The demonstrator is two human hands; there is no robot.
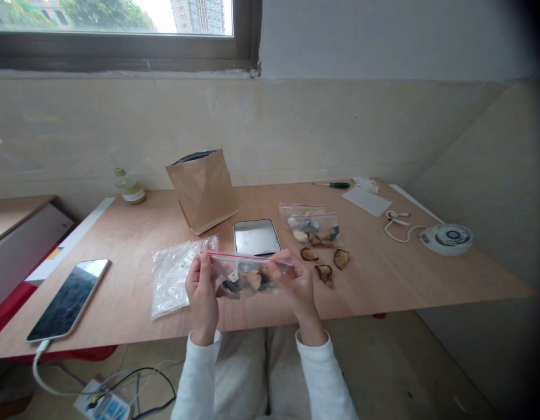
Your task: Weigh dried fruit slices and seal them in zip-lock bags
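Above the near part of the tabletop (pixel 375 274), a clear zip bag (pixel 247 273) is held up by both hands. Its red-lined top edge is pinched at the left end by the left hand (pixel 202 294); the opposite end is pinched by the right hand (pixel 297 286). Each grip is thus closed on the bag film, and neither is free. Whether the seal is fully pressed together cannot be told from this view. Dark and tan dried pieces (pixel 253 280) and a small white packet (pixel 233 276) are seen through the film, gathered below the edge.

The bag is judged to be light, since its load appears to be mostly dried matter. The film is expected to be soft, smooth and somewhat slippery; a firm pinch at both upper corners is therefore preferred, with the edge held taut between them. The contents are likely brittle (squeezing of the belly is best avoided).

Just beyond the bag, a flat metal-topped plate (pixel 253 236) is placed. Flat clear packaging (pixel 170 283) is laid beside the left hand. To the right of the plate, filled bags (pixel 318 228) are laid overlapping, with three loose dried slices (pixel 325 275) near the right hand. Farther back, a brown paper bag (pixel 204 192) is stood upright.
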